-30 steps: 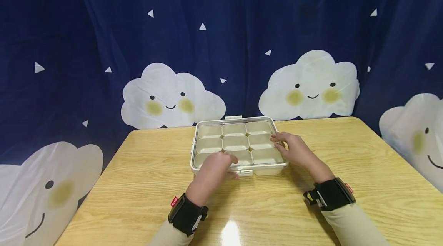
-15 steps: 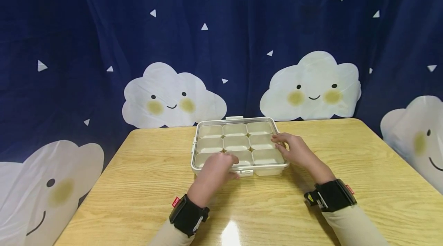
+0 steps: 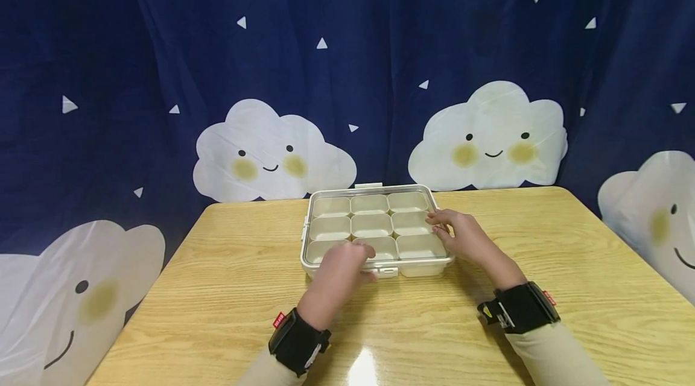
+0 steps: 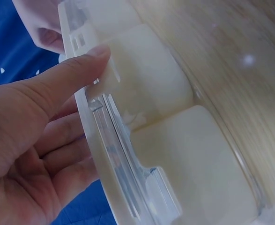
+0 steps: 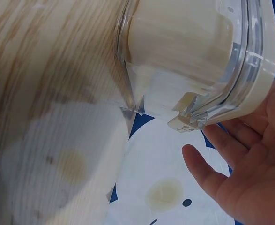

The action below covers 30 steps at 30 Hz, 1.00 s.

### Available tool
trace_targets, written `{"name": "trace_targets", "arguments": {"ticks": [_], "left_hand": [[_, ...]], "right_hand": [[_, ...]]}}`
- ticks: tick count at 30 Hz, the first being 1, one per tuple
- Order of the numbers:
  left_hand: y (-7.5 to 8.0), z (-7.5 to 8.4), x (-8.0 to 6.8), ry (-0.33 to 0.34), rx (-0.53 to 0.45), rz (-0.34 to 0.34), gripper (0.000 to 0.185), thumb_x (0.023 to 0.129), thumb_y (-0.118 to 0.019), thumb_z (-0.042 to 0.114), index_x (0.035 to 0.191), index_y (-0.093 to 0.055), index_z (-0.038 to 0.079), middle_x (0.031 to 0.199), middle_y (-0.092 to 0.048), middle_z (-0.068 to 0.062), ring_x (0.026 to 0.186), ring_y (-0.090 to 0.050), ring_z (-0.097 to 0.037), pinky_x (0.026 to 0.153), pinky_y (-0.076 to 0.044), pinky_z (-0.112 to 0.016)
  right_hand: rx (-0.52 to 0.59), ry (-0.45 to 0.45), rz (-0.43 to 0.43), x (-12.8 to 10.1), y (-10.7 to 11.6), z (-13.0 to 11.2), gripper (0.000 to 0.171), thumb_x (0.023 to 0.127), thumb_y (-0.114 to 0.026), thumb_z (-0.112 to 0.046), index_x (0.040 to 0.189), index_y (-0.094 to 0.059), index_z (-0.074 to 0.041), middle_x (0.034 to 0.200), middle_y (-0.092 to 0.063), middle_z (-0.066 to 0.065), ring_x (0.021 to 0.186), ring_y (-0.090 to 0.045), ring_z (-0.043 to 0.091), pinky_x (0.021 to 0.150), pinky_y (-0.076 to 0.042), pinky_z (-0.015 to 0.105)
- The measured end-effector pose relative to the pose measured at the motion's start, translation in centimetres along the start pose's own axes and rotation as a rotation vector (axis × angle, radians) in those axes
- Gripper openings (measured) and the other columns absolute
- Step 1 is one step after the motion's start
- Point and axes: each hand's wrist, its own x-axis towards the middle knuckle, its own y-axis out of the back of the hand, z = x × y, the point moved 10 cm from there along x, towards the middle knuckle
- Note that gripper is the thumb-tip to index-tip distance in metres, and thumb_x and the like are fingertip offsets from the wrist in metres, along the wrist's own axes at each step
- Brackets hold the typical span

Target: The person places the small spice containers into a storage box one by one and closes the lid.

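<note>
A clear storage box (image 3: pixel 371 224) with a pale-rimmed, see-through lid sits toward the back of the table, several cream inner bins showing through it. At its front my left hand (image 3: pixel 339 268) grips the rim: the thumb presses by the front clasp (image 3: pixel 387 272), the other fingers bend over the lid. In the left wrist view the left hand (image 4: pixel 48 126) has its thumb against the box's front wall. My right hand (image 3: pixel 458 232) lies at the right rim, fingertips on the lid. In the right wrist view a side clasp (image 5: pixel 186 123) juts outward, the right thumb (image 5: pixel 203 171) apart from it.
The wooden table (image 3: pixel 228 295) spreads around the box, and its back edge runs just behind it. Beyond hangs a dark blue curtain (image 3: pixel 374 60) printed with white clouds and triangles. Each wrist wears a black strap with a camera.
The head view has shifted very slightly. Both hands and the box stay as they were.
</note>
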Motion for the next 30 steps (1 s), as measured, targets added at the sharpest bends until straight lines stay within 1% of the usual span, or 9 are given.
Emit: {"name": "trace_targets", "arguments": {"ticks": [6,11,17,23,30], "left_hand": [[-0.24,0.06,0.30,0.035,-0.001,0.001,0.028,0.075,-0.090,0.032,0.090,-0.074,0.014,0.083,-0.073,0.000,0.072,-0.068,-0.018,0.063,-0.054,-0.029],[-0.20,0.17,0.43,0.042,0.005,0.006,0.028,0.075,-0.090,0.032,0.090,-0.074,0.014,0.085,-0.073,0.000,0.073,-0.068,-0.019,0.063,-0.054,-0.030],[-0.21,0.14,0.25,0.031,0.004,0.008,0.028,0.076,-0.089,0.030,0.092,-0.074,0.013,0.086,-0.071,-0.001,0.075,-0.068,-0.021,0.065,-0.054,-0.030],[-0.40,0.13,-0.19,0.018,0.027,0.006,0.029,0.075,-0.089,0.030,0.089,-0.071,0.013,0.083,-0.067,0.000,0.071,-0.067,-0.020,0.062,-0.053,-0.029],[-0.09,0.51,-0.35,-0.006,0.059,0.016,0.031,0.074,-0.090,0.029,0.083,-0.067,0.012,0.080,-0.063,0.000,0.066,-0.065,-0.018,0.058,-0.052,-0.028]], "right_hand": [[-0.011,-0.004,-0.002,0.03,0.19,0.17,0.020,0.091,-0.065,0.008,0.110,-0.072,0.010,0.122,-0.068,0.026,0.123,-0.058,0.048,0.096,-0.050,0.059],[-0.018,0.002,0.003,0.09,0.27,0.38,0.020,0.091,-0.065,0.009,0.110,-0.072,0.010,0.121,-0.068,0.026,0.122,-0.058,0.048,0.096,-0.049,0.059],[-0.009,0.004,0.015,0.15,0.14,0.57,0.020,0.090,-0.065,0.009,0.108,-0.073,0.010,0.120,-0.069,0.027,0.120,-0.059,0.049,0.097,-0.049,0.059],[0.006,-0.004,0.008,0.00,-0.22,0.48,0.019,0.090,-0.066,0.009,0.108,-0.073,0.010,0.120,-0.069,0.026,0.120,-0.059,0.048,0.098,-0.049,0.059],[0.006,0.001,0.034,-0.12,0.01,-0.02,0.018,0.089,-0.066,0.010,0.106,-0.073,0.010,0.118,-0.070,0.026,0.117,-0.062,0.047,0.096,-0.051,0.057]]}}
